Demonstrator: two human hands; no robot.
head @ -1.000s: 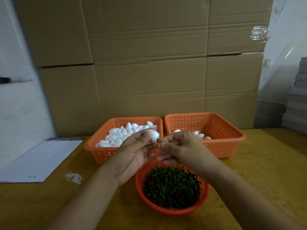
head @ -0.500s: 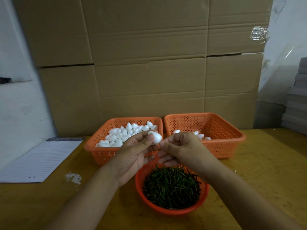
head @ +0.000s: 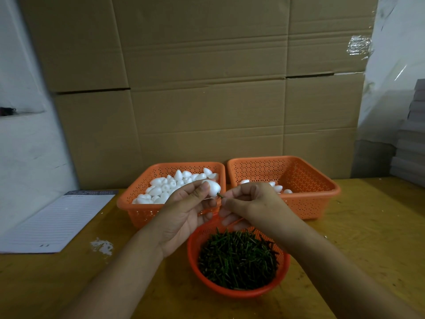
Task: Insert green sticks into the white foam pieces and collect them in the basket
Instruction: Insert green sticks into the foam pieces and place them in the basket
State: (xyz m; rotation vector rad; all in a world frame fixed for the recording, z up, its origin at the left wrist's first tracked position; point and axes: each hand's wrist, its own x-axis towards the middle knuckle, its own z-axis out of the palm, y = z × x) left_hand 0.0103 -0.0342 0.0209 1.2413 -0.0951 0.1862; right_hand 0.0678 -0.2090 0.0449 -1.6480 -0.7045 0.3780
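Observation:
My left hand [head: 186, 212] pinches a white egg-shaped foam piece [head: 212, 187] between thumb and fingers, above the table's middle. My right hand [head: 250, 203] pinches a short green stick [head: 220, 195] whose tip meets the foam piece's lower end. Below both hands sits a round orange bowl [head: 230, 292] heaped with green sticks [head: 236, 259]. Behind on the left, an orange basket [head: 138, 212] is full of white foam pieces [head: 165, 187]. The orange basket on the right [head: 308, 203] holds a few foam pieces [head: 278, 188], partly hidden by my right hand.
A lined paper pad [head: 55, 222] lies at the left on the yellow wooden table [head: 368, 226]. White foam crumbs [head: 102, 246] lie beside it. Stacked cardboard boxes [head: 207, 88] form a wall behind the baskets. Grey stacked sheets [head: 411, 139] stand at the far right.
The foam piece has tilted in my left hand and a bit of green stick now shows between it and my right fingertips. Both hands stay in about the same place.

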